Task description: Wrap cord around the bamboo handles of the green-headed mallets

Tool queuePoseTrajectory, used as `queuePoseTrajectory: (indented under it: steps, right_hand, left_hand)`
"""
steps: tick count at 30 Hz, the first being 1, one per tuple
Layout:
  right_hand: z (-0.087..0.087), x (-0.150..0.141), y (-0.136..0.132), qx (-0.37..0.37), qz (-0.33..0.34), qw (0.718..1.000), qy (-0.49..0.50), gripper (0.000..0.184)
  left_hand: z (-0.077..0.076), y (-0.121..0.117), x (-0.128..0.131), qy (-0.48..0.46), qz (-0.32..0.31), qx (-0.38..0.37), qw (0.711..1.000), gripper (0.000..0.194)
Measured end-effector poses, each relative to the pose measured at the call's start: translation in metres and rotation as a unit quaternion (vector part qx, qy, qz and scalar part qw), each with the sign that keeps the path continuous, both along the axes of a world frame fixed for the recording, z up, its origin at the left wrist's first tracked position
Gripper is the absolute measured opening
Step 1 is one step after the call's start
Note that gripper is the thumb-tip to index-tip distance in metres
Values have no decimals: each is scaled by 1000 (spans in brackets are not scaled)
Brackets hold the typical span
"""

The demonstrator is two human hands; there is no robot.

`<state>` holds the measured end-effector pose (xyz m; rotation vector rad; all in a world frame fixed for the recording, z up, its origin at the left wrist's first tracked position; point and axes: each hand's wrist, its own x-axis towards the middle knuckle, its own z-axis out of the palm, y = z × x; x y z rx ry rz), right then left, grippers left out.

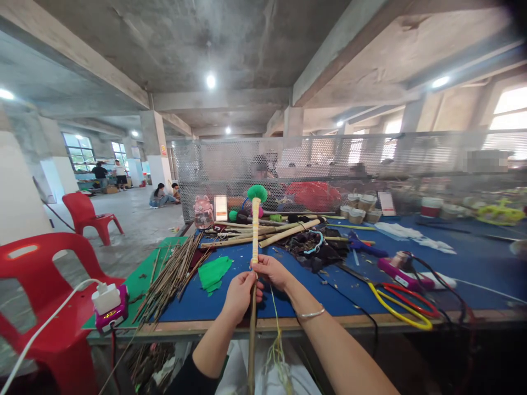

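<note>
Upright in front of me stands a long brown stick (252, 340). Its upper part is wrapped in pale yellow and white strands (255, 236), and a round green fuzzy head (257, 193) tops it. My left hand (240, 296) is closed around the stick just under the wrapping. Slightly higher, my right hand (272, 271), with a bracelet at its wrist, pinches the lower end of the wrapping. A loose yellowish thread (280, 351) hangs from there toward my lap, where it gathers in a tangle. Fingertip contact is partly hidden.
On the blue tabletop (181, 312) lie thin twigs (168, 274), thicker sticks (288, 233), green cloth (214, 273) and black plastic (317, 249). Pliers with yellow-and-red handles (401, 310) and a purple power strip (405, 274) are right; a red chair (49, 285) stands left.
</note>
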<state>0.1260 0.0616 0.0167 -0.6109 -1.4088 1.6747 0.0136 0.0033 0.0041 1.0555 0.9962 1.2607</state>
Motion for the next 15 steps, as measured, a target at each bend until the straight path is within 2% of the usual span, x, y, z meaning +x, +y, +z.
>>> queuePoseTrajectory:
  steps: [4,7,10,12,13,15]
  right_hand:
    - [-1,-2,2,3,-27,999,-35,36]
    - [3,7,-17,-16,-69,997,-26,38]
    - [5,14,-60,-22,-81,996,-23,62]
    - [1,13,-97,-14,-34,999,-32,72]
    - [-3,12,-116,-14,1,999,-36,68]
    - [-15,14,-149,-37,45,997,-48,47]
  left_hand:
    - [2,6,-1,-8,49,-1,999,39]
    - [9,6,-10,15,43,41,998,39]
    - [23,0,-20,13,58,67,996,39]
    - [37,-8,-25,-9,57,76,995,39]
    - [44,-12,-26,-20,55,82,995,40]
    - [57,-20,-29,-33,44,89,994,41]
